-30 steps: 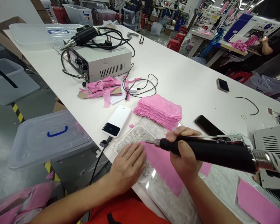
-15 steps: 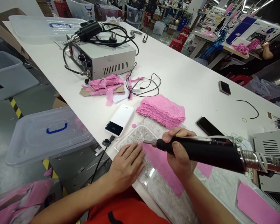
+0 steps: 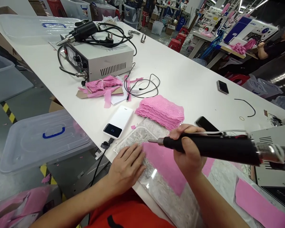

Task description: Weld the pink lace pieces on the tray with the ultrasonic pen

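My right hand (image 3: 190,152) is wrapped round a black ultrasonic handpiece (image 3: 218,148) with a pointed metal tip. The tip points left, over the upper edge of a flat pink fabric piece (image 3: 166,167); whether it touches the cloth I cannot tell. Flat on the table lies my left hand (image 3: 129,167), fingers stretched out, their tips at the cloth's left corner. Under the fabric is a clear plastic sheet or plate (image 3: 154,186) over a grey mottled surface. A stack of pink lace pieces (image 3: 160,109) sits just beyond the tool.
A white power bank (image 3: 122,117) with a cable lies left of the work. Behind it stands a grey generator box (image 3: 109,60) carrying a second handpiece (image 3: 83,31). Phones (image 3: 206,123) lie to the right, near another pink piece (image 3: 258,202). A lidded plastic bin (image 3: 45,139) stands below left.
The handpiece's tip has lifted and shifted slightly right, away from my left fingers. My left hand stays in place on the cloth's corner. The whole view has swung slightly.
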`<state>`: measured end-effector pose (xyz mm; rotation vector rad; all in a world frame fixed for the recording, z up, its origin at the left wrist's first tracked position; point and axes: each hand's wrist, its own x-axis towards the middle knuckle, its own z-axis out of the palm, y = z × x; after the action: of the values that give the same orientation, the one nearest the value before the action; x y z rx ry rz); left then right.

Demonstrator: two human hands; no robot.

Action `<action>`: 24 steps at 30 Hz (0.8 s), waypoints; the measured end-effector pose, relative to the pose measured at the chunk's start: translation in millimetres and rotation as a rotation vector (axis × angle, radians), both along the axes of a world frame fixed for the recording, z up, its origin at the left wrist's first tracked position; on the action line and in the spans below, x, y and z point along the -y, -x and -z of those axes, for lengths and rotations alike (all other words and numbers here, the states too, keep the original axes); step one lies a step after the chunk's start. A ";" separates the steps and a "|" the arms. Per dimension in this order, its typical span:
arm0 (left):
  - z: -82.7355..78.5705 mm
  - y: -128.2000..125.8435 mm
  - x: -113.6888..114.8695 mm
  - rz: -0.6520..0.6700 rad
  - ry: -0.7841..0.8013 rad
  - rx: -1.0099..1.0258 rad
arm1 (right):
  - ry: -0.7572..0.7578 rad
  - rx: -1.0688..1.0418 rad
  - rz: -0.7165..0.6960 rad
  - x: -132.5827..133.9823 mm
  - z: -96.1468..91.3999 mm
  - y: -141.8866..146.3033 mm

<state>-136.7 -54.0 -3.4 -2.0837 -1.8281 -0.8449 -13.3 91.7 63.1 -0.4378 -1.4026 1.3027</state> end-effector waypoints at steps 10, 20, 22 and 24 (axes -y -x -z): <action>-0.9 1.4 -5.4 0.063 0.119 0.007 | 0.066 0.000 0.031 -1.9 4.8 -13.6; 1.2 0.8 -5.4 0.059 0.108 0.020 | 0.034 0.011 0.009 -3.8 7.0 -12.3; 1.8 0.9 -5.0 0.062 0.113 0.029 | 0.030 0.016 0.001 -4.1 8.1 -12.7; 2.4 1.1 -4.8 0.067 0.116 0.037 | 0.026 0.025 0.000 -3.8 9.1 -12.5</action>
<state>-137.7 -49.2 -5.8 -2.2253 -1.8784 -0.8170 -0.9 95.5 54.0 -0.4734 -1.4076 1.3209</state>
